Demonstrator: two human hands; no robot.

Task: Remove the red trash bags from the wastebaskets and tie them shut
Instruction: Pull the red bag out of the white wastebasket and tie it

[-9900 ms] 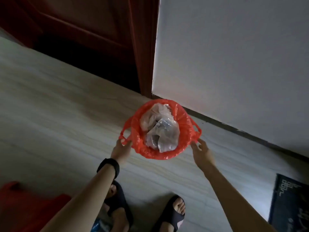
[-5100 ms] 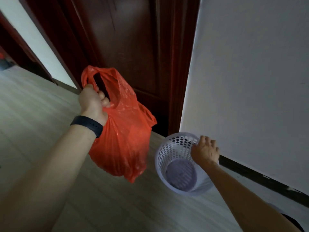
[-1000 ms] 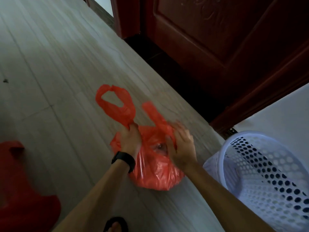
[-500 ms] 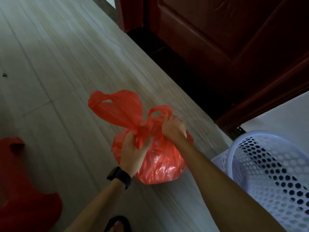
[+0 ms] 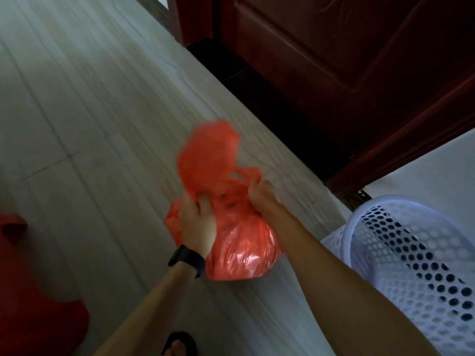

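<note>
The full red trash bag (image 5: 239, 253) sits on the pale wood-look floor in the middle of the head view. My left hand (image 5: 196, 222), with a black band at the wrist, grips one handle loop, which flaps up blurred above the bag (image 5: 208, 155). My right hand (image 5: 262, 194) pinches the other handle at the bag's neck. The two handles cross between my hands. The white perforated wastebasket (image 5: 411, 258) stands without a bag at the right, close to my right forearm.
A dark red door and frame (image 5: 347, 60) run along the top right, with a white wall (image 5: 437, 170) beside it. A red object (image 5: 33, 322) lies at the lower left corner. My sandalled foot (image 5: 180, 345) shows at the bottom edge.
The left handle loop has swung from the left over toward the right and is now blurred. My right hand has shifted right with its handle. The bag stays on the floor.
</note>
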